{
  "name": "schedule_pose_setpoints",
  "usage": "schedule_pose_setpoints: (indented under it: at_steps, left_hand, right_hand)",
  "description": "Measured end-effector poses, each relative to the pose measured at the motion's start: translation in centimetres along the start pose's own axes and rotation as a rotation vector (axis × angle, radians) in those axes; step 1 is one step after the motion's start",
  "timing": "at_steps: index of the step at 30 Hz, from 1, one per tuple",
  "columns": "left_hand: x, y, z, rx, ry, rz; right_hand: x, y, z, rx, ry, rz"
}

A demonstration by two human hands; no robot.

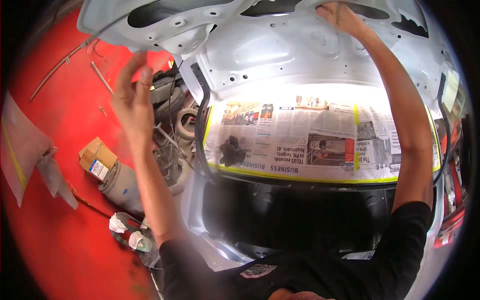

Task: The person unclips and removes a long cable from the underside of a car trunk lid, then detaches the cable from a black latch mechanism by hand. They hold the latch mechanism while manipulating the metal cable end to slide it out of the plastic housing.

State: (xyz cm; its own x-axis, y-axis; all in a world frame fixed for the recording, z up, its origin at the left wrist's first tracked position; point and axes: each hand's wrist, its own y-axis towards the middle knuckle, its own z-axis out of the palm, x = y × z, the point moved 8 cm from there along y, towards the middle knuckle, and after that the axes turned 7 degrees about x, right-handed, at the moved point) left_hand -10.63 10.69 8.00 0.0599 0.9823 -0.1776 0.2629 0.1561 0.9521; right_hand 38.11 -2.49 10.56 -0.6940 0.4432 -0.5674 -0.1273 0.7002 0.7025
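Note:
A raised silver-grey trunk lid (295,62) spans the top of the view, its inner side full of holes and cutouts. Up at a cutout near its upper right, my right hand (341,17) is closed on the metal edge, with the fingertips partly hidden. My left hand (134,100) is lifted beside the lid's lower left corner, slightly blurred, fingers apart and holding nothing. Below the lid, newspaper (285,132) edged with yellow tape (300,178) covers the rear window area. A dark crumpled shape (232,151) shows on its left part.
The dark trunk opening (300,212) lies nearer me, framed by a black rubber seal (204,107). On the red floor (65,150) at left stand a cardboard box (97,157) on a pail (122,187), wheel parts (186,124) and a translucent sheet (22,150).

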Motion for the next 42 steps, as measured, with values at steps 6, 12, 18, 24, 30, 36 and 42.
schedule_pose_setpoints:
  at_steps: [6, 12, 18, 24, 30, 36, 42]
  left_hand:
    - [21.3, -11.5, 2.1, 0.123, 0.206, -0.55]
    - [19.4, -9.7, 8.3, 0.02, -0.26, -0.584]
    - [18.4, -8.7, 8.4, -0.123, -0.506, -0.622]
    - [24.6, -5.9, 7.7, -0.27, -0.483, -0.508]
    - [26.4, -2.4, 10.2, -0.103, -0.518, -0.538]
    - [20.7, -6.1, 11.0, 0.073, -0.456, -0.65]
    - [21.0, -11.6, 5.2, 0.203, -0.415, -0.656]
  right_hand:
    - [-0.2, 1.9, 0.0, 0.04, 0.545, 0.232]
    - [0.1, 1.8, -0.5, 0.037, 0.575, 0.224]
    - [1.0, 1.4, 0.3, -0.172, 0.255, 0.036]
    - [1.6, 3.5, 2.9, -0.114, -0.03, -0.028]
    - [2.2, 1.5, -0.3, -0.264, -0.19, -0.132]
    - [1.6, 0.6, -3.2, -0.304, 0.502, 0.014]
    - [0.1, 1.2, -0.7, -0.038, 0.348, 0.049]
